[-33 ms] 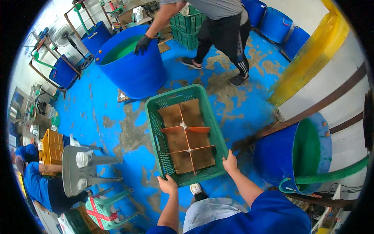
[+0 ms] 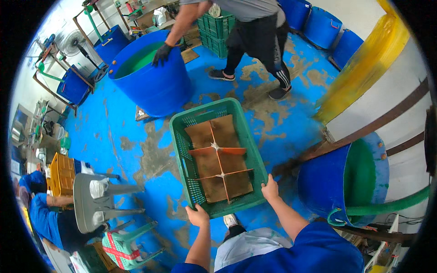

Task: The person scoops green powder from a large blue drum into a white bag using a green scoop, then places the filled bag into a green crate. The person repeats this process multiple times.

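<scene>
Both my hands carry a green plastic crate (image 2: 255, 150) in front of me. My left hand (image 2: 198, 215) grips its near left corner, with the thumb over the rim. My right hand (image 2: 270, 188) is closed on the near right side of the rim. Inside the crate lies a brown cardboard sheet (image 2: 207, 134). On that sheet stands an orange-brown divider (image 2: 217, 160) of crossed strips, with whitish stuff at its crossings. My fingers under the rim are hidden.
Ahead, a person (image 2: 255, 32) with a black glove holds the rim of a large blue tub (image 2: 159, 91). To the right stand another blue tub (image 2: 321, 182) and a yellow post (image 2: 364, 68). An upturned grey stool (image 2: 84, 200) and a green stool (image 2: 120, 248) are left.
The large blue tub ahead has shifted slightly left, together with the person's gloved hand and body. My grip on the crate is unchanged.
</scene>
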Tool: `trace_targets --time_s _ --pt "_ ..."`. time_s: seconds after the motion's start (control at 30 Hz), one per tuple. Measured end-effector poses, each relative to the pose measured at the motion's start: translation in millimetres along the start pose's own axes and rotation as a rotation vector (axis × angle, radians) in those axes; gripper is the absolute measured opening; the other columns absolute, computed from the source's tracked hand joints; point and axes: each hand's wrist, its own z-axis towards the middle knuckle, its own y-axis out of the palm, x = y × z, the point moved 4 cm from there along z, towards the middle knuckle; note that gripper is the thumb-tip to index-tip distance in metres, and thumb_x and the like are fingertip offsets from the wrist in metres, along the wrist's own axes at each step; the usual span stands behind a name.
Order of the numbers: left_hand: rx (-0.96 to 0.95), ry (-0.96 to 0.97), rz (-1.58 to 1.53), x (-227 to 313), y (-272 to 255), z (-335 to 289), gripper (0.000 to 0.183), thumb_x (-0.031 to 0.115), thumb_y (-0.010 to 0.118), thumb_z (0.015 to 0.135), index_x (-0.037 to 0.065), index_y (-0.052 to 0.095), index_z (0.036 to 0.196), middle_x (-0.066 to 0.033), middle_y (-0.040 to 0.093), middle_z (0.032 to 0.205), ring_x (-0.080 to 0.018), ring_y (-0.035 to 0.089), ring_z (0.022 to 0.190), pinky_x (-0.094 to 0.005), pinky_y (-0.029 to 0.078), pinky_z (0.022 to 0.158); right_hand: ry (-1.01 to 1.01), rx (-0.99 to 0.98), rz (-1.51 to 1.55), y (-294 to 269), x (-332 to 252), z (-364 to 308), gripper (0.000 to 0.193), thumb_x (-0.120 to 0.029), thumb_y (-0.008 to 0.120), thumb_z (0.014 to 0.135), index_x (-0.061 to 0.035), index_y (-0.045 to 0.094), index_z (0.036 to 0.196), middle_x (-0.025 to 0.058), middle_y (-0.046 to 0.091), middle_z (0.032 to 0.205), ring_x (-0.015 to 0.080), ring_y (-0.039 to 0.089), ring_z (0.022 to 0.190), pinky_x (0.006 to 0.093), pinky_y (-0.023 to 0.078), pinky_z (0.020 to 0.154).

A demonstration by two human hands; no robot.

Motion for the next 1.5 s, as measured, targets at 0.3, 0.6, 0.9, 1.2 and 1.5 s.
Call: trace_targets --time_s 0.3,0.6,0.9,1.2,1.5 --pt "-0.001 -0.056 -0.045 48.1 37.6 13.8 0.043 0.023 0.057 0.081 0.001 0.048 0.117 -0.0228 0.06 0.1 -0.0414 0.057 0.087 -0.0475 0.044 0.074 -0.017 -0.094 0.021 0.3 -4.6 80.1 0.053 -0.009 0.062 0.076 0.0029 0.04 0.123 0.0258 0.061 0.091 0.0413 0.058 0.086 0.0489 0.046 0.074" --pt "0.106 -0.116 -0.057 134.3 142.5 49.3 0.049 0.039 0.053 0.087 -0.004 0.051 0.11 -0.0253 0.059 0.102 -0.043 0.055 0.09 -0.046 0.042 0.077 -0.16 -0.153 -0.012 4.3 -40.0 248.0 0.056 -0.009 0.063 0.076 0.0046 0.039 0.124 0.0262 0.06 0.091 0.043 0.058 0.086 0.0481 0.046 0.074" --pt "0.285 -0.121 -0.104 234.6 198.4 118.0 0.043 0.039 0.055 0.087 -0.003 0.052 0.094 -0.0244 0.059 0.085 -0.0426 0.055 0.078 -0.0464 0.041 0.069 -0.265 -0.317 -0.063 2.1 -137.8 396.6 0.052 -0.008 0.059 0.077 0.0039 0.038 0.123 0.0262 0.059 0.098 0.0424 0.059 0.086 0.0489 0.047 0.073" --pt "0.216 -0.412 -0.117 357.5 249.7 199.5 0.051 0.042 0.051 0.089 -0.003 0.052 0.111 -0.0238 0.06 0.102 -0.0416 0.056 0.092 -0.0445 0.043 0.078 -0.388 -0.441 -0.22 10.2 -264.0 558.4 0.056 -0.013 0.06 0.079 0.0043 0.036 0.126 0.0251 0.061 0.093 0.0411 0.059 0.086 0.0481 0.047 0.073" --pt "0.372 -0.607 -0.113 508.9 303.5 327.5 0.058 0.048 0.044 0.09 -0.004 0.051 0.114 -0.0258 0.058 0.106 -0.0428 0.054 0.096 -0.0457 0.042 0.081 -0.6 -0.55 -0.276 54.7 -444.1 762.5 0.049 -0.013 0.058 0.081 0.0013 0.036 0.122 0.0248 0.06 0.089 0.0405 0.059 0.084 0.0488 0.047 0.072"
